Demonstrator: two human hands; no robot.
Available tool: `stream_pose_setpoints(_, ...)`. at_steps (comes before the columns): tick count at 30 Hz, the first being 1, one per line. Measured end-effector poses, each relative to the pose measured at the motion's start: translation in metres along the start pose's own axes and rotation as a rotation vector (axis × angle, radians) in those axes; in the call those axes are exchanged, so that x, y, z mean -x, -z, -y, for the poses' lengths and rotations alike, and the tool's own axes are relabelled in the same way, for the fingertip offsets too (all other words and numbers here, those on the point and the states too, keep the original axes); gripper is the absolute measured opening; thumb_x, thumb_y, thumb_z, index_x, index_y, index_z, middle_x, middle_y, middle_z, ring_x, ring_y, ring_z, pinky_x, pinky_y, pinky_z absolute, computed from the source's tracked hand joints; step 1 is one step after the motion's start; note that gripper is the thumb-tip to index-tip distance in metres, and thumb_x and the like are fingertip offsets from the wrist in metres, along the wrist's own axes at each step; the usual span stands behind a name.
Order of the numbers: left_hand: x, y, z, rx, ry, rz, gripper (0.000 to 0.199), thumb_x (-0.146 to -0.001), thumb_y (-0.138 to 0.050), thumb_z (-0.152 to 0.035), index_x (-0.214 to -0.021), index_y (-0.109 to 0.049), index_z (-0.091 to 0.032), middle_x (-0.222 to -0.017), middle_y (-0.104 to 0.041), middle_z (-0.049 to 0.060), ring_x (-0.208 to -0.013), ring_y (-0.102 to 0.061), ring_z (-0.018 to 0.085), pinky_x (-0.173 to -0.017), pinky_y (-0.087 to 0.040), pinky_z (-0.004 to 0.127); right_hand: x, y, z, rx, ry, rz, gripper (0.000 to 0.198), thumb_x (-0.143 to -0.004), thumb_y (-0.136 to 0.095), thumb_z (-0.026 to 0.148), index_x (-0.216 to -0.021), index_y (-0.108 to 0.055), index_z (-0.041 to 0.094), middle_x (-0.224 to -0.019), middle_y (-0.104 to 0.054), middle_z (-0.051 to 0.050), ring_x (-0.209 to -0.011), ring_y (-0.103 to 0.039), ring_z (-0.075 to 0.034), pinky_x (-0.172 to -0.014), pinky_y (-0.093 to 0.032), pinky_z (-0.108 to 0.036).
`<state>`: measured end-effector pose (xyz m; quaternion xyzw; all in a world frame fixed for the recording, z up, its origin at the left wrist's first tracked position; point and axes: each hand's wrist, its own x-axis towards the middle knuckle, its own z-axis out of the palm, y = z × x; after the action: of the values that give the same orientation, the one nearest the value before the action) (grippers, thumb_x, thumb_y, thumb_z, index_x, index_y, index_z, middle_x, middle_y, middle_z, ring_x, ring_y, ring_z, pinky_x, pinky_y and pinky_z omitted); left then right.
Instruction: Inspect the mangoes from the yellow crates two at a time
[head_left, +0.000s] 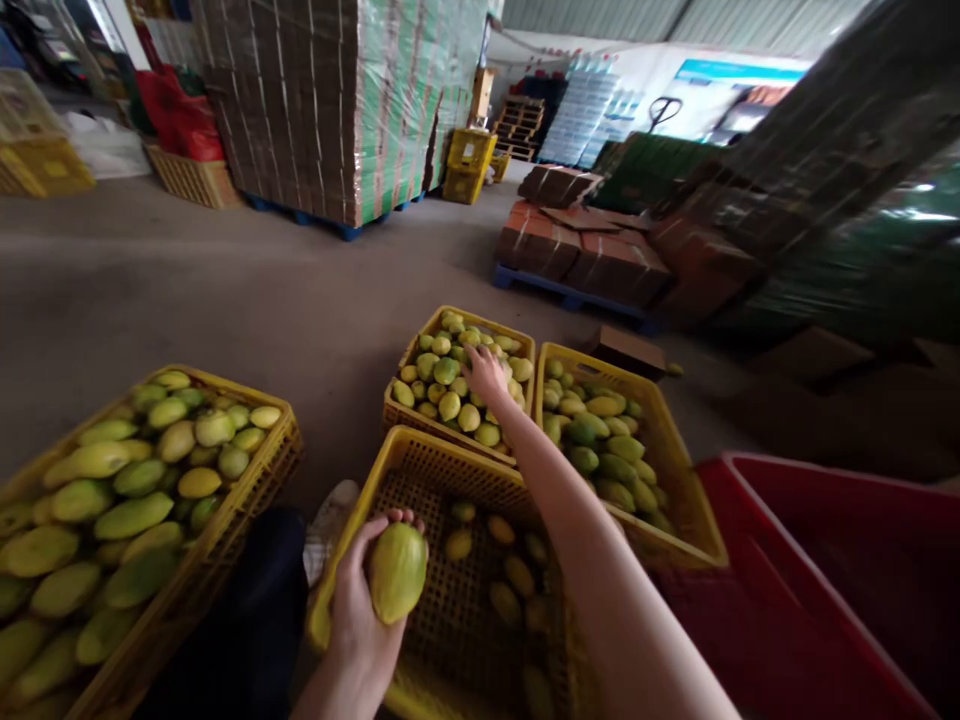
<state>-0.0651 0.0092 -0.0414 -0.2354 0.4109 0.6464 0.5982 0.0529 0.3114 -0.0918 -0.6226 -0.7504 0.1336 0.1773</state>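
Mango (pixel 397 570) in left hand (pixel 358 610): yellow-green, greener along one edge. Near crate (pixel 420 465): yellow plastic with a lattice of small holes, a few dull yellow mangoes inside. Far crate (pixel 459 318) under right hand (pixel 487 375): yellow, small fruit pale yellow to green. Crate to the right (pixel 675 470): yellow, mangoes mostly darker green. Left crate (pixel 262 470): yellow-orange, mangoes mixed yellow and green. Bin (pixel 787 480): plain red. Floor (pixel 187 290): grey. Boxes (pixel 592 260): brown, on a blue pallet (pixel 540 285).

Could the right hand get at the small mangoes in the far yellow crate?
Probably yes: the right hand is already stretched over the far yellow crate, resting on its small mangoes, with nothing in between. The left hand holds a large mango.
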Motion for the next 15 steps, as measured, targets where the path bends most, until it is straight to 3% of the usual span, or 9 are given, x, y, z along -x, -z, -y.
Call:
stream_pose_setpoints(4, 0.0, -0.003, 0.0, -0.049, -0.027, 0.051, 0.017, -0.077, -0.057, -0.009, -0.068, -0.069, -0.017, -0.075, -0.07, 0.005, -0.076, -0.071, 0.02, -0.068, -0.059, 0.027, -0.012, -0.029, -0.001, 0.094, -0.054, 0.09, 0.057, -0.09, -0.042, 0.014, -0.147, -0.043, 0.015, -0.157, -0.033, -0.02, -0.14, -0.037, -0.04, -0.113, -0.011, -0.068)
stream_pose_setpoints(8, 0.006, -0.004, 0.005, -0.038, 0.037, 0.07, 0.019, -0.079, -0.056, -0.01, -0.066, -0.069, -0.013, -0.074, -0.069, 0.007, -0.071, -0.069, 0.018, -0.066, -0.057, 0.025, 0.01, -0.023, -0.015, 0.073, -0.039, 0.195, 0.059, -0.092, -0.042, 0.02, -0.151, -0.036, 0.015, -0.161, -0.024, -0.021, -0.146, -0.024, -0.045, -0.11, -0.004, -0.073)
stream_pose_setpoints(11, 0.009, -0.002, 0.008, -0.017, 0.075, 0.109, 0.019, -0.081, -0.055, -0.009, -0.068, -0.068, -0.012, -0.074, -0.07, 0.007, -0.068, -0.069, 0.016, -0.064, -0.056, 0.024, 0.052, -0.003, -0.023, 0.05, 0.014, 0.25, 0.055, -0.091, -0.047, 0.024, -0.146, -0.044, 0.017, -0.158, -0.032, -0.019, -0.147, -0.023, -0.042, -0.11, -0.004, -0.073)
stream_pose_setpoints(15, 0.012, 0.001, 0.009, 0.02, 0.121, 0.184, 0.018, -0.082, -0.053, -0.009, -0.072, -0.067, -0.013, -0.072, -0.07, 0.005, -0.068, -0.07, 0.016, -0.063, -0.056, 0.025, 0.141, 0.028, -0.037, 0.05, 0.093, 0.378, 0.043, -0.087, -0.058, 0.027, -0.128, -0.063, 0.016, -0.146, -0.05, -0.02, -0.142, -0.034, -0.039, -0.114, -0.01, -0.068)
